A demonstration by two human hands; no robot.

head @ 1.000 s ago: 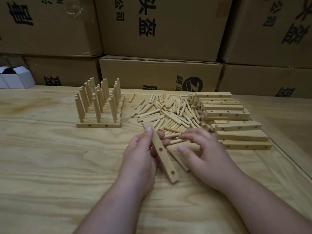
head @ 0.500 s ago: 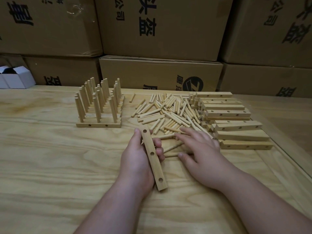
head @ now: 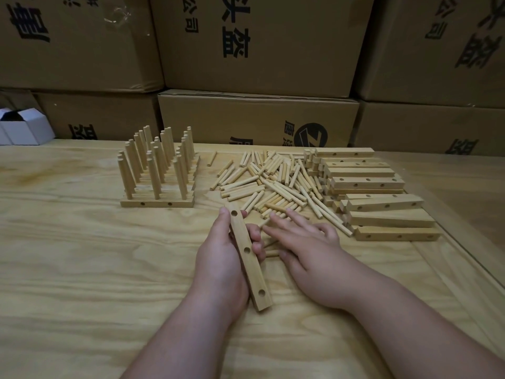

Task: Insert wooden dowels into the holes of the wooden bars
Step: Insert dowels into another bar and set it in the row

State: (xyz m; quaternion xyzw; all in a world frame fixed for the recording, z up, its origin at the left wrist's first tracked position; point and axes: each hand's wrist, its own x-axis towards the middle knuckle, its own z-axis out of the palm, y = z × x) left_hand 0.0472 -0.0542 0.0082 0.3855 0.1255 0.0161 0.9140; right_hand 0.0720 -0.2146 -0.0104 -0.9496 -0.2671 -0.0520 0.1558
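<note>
My left hand (head: 221, 258) grips a wooden bar (head: 247, 255) with three empty holes on its upper face; the bar points away from me, its near end low over the table. My right hand (head: 303, 242) lies flat with fingers stretched out over the near edge of the loose dowel pile (head: 273, 184), touching a few dowels; whether it holds one is hidden. Bare bars (head: 374, 198) are stacked at the right. Finished bars with upright dowels (head: 158, 170) stand in rows at the left.
The plywood table (head: 82, 269) carries everything. Stacked cardboard boxes (head: 257, 42) form a wall right behind it. A small white box (head: 27, 127) sits at the far left. The table's right edge (head: 464, 247) runs diagonally past the bar stack.
My left hand turned the bar from a slant to nearly straight away from me and drew it slightly left. My right hand slid forward onto the near dowels.
</note>
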